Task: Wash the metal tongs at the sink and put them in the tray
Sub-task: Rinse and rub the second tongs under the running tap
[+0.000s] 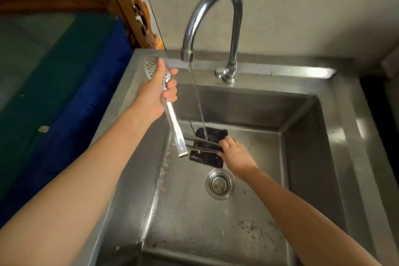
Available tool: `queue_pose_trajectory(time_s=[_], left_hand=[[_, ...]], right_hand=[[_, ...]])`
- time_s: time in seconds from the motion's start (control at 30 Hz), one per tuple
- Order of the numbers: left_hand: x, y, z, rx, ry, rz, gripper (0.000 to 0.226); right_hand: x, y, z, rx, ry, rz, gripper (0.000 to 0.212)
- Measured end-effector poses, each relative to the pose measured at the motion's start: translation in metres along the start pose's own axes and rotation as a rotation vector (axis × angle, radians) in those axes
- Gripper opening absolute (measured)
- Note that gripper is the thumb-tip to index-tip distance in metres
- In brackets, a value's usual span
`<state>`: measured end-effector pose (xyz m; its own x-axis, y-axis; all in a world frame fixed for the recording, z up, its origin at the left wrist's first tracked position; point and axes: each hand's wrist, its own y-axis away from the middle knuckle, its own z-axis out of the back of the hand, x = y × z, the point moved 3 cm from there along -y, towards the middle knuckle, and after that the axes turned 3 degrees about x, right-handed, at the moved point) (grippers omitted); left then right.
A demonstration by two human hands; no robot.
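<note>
My left hand (pixel 155 95) grips a pair of metal tongs (pixel 174 127) near their perforated spoon ends, which point up; the joined handle end hangs down into the steel sink (pixel 306 157). Low in the basin, my right hand (pixel 236 154) pinches the end of a second, slimmer pair of metal tongs (pixel 201 146). These lie level across a dark scrubbing pad (pixel 207 157) on the sink floor. Water runs from the curved faucet (pixel 216 6) and lands on the slim tongs and the pad. No tray is in view.
The drain strainer (pixel 219 184) sits just below my right hand. Food residue speckles the sink floor near the front. A blue and green cushion (pixel 64 93) and carved wooden furniture (pixel 121 2) are to the left of the sink. A pale wall stands behind the faucet.
</note>
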<state>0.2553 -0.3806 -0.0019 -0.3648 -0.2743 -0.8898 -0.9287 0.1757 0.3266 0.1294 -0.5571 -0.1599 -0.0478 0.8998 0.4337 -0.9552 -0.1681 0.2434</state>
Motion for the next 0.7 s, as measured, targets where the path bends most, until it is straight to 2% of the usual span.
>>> queue_pose_trajectory(time_s=[0.07,0.17,0.27,0.37,0.47,0.57,0.7], left_hand=[[-0.026,0.005,0.009,-0.013,-0.003,-0.060,0.041],[-0.046,0.012,0.035,-0.123,0.047,-0.129,0.039],[-0.029,0.019,0.059,-0.229,0.100,-0.075,0.033],[0.008,0.022,0.066,-0.234,0.124,0.046,0.030],[0.043,0.020,0.055,-0.178,0.237,0.136,0.037],[0.070,0.012,0.032,-0.093,0.342,0.149,0.057],[0.087,0.001,-0.004,0.047,0.316,0.173,0.070]], right_hand=[[0.015,-0.005,0.033,-0.056,-0.129,-0.037,0.028],[0.034,-0.007,0.069,-0.113,-0.438,-0.086,0.028],[0.049,-0.001,0.093,-0.134,-0.771,-0.142,0.021],[0.058,0.007,0.107,-0.109,-0.949,-0.183,0.015],[0.065,0.015,0.115,-0.077,-0.966,-0.168,0.015],[0.064,0.021,0.114,-0.083,-0.887,-0.178,0.017],[0.052,0.026,0.108,-0.111,-0.855,-0.252,0.018]])
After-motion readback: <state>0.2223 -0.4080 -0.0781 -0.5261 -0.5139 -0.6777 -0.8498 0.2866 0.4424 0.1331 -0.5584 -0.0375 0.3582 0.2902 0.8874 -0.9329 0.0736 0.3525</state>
